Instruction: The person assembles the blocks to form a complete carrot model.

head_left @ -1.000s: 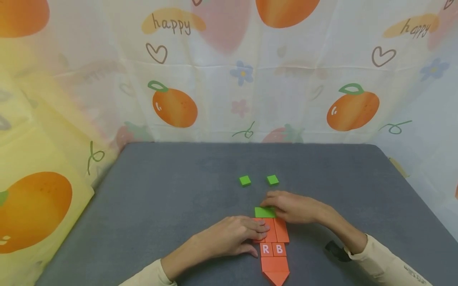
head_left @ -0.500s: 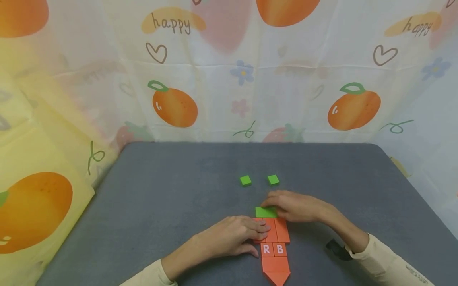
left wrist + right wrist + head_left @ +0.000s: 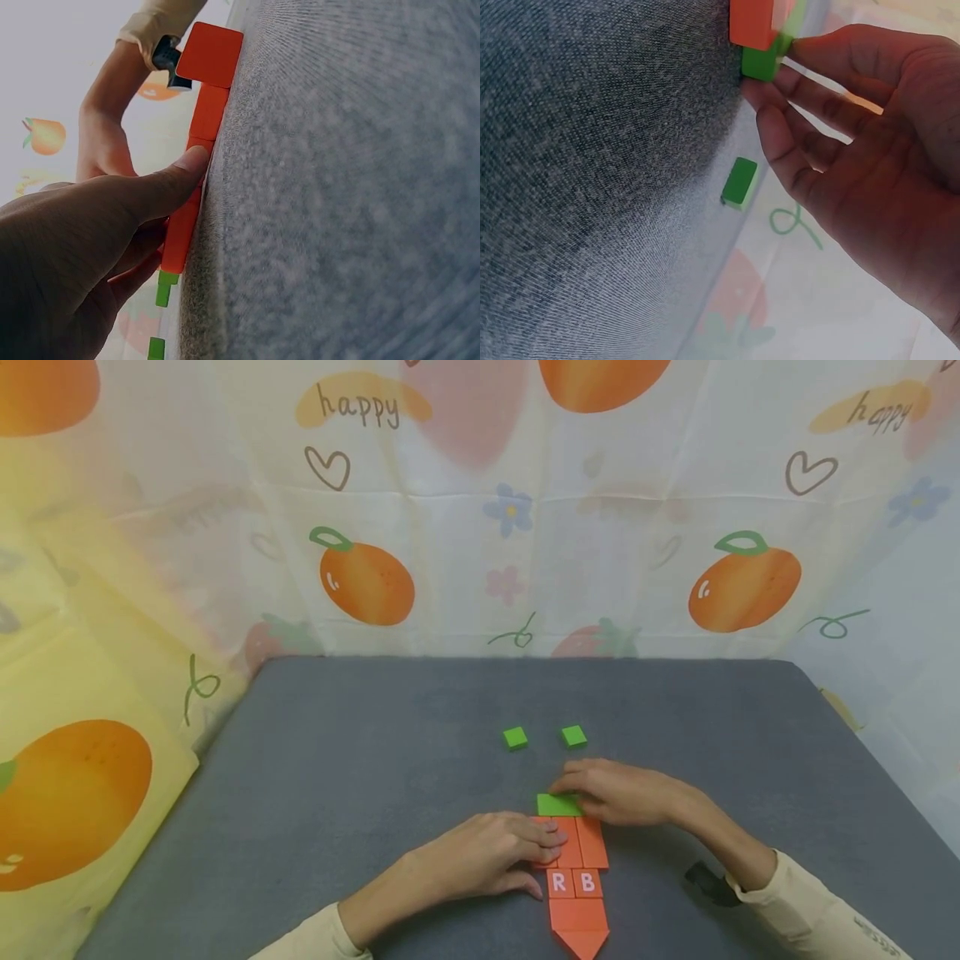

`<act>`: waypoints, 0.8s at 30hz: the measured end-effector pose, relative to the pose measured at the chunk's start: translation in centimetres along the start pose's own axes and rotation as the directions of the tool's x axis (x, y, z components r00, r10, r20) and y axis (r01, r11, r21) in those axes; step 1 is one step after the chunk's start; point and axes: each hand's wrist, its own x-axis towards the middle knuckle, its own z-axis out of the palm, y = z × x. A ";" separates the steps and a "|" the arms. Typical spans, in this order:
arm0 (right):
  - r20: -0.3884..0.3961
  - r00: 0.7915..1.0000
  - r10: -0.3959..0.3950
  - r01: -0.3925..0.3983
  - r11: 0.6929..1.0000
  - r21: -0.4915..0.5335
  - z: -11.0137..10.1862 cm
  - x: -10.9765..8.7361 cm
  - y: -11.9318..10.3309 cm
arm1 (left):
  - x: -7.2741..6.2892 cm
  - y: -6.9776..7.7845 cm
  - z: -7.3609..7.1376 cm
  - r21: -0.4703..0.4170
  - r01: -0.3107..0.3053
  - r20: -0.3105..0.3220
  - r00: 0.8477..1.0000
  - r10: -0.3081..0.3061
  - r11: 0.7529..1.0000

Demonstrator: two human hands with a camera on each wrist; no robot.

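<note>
Flat orange blocks form a column on the grey table, with two orange strips (image 3: 592, 845) at its wide part. Below them sit the letter tiles R (image 3: 559, 883) and B (image 3: 588, 883), an orange rectangle (image 3: 577, 913) and a pointed orange triangle (image 3: 582, 942). My left hand (image 3: 487, 852) rests its extended fingers on the left strips; its thumb (image 3: 196, 161) touches the column's side. A green block (image 3: 557, 805) lies against the far end of the strips. My right hand (image 3: 618, 792) pinches this block between thumb and fingers, hiding its right end.
Two small green squares, one on the left (image 3: 515, 739) and one on the right (image 3: 574, 737), lie farther back on the table (image 3: 360, 735). A fruit-print curtain (image 3: 450, 527) hangs behind the table. A dark strap (image 3: 711, 883) shows at the right wrist.
Both hands keep their places on the blocks. The whole view shifts very slightly; nothing else has visibly moved.
</note>
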 end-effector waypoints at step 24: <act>-0.114 0.989 0.091 -0.109 0.979 -0.171 -3.3 1.4 3.4 | 0.0 0.0 0.0 -0.034 0.009 0.010 1.000 -0.009 0.999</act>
